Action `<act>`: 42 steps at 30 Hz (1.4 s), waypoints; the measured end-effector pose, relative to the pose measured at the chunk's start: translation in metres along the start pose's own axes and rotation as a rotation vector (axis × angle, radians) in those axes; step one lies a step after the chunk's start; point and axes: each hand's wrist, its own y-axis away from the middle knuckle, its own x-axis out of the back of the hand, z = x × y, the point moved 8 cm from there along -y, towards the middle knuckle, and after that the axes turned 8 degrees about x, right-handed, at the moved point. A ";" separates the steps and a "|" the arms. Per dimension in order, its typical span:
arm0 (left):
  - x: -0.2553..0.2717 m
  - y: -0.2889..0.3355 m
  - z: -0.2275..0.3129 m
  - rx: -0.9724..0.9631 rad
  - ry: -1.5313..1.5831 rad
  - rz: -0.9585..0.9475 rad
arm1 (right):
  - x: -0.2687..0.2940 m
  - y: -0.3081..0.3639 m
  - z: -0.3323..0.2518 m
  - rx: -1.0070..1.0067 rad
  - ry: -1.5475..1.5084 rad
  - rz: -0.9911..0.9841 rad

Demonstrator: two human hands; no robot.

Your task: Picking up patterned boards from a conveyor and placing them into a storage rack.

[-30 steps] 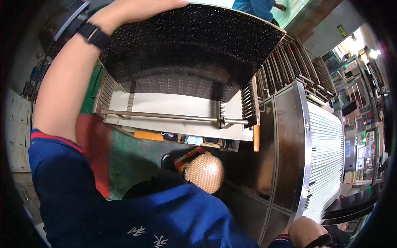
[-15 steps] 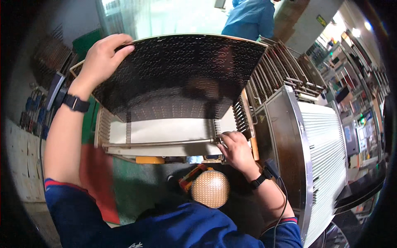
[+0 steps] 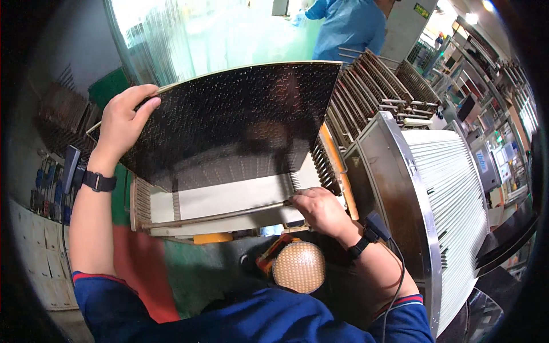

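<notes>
Your left fingers grip the glossy black rectangular panel at upper left, apparently steadying it over the white-based slotted rack, and your right fingers clasp the slim metal rod.

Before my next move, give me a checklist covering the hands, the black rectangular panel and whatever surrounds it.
1. Left hand gripping the black rectangular panel: ok, at its upper left edge.
2. Panel's right edge steadied by a hand: not ok, no hand is there.
3. Right hand at the thin grey metal rod: ok, fingers at its right part; how firmly, cannot tell.
4. Panel's lower edge seated in the white rack with toothed sides: cannot tell.
5. Thin black cable clear of the panel: ok, it hangs by the right forearm.
</notes>
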 end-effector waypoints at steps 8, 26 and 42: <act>0.018 0.001 0.043 -0.239 -0.114 0.020 | -0.020 -0.001 0.003 -0.190 0.064 0.059; -0.239 0.160 0.173 -0.070 0.317 -0.668 | -0.004 0.004 -0.003 -0.143 -0.140 0.196; -0.258 0.157 0.188 -0.022 0.273 -0.666 | 0.212 0.460 0.110 -1.169 0.403 0.335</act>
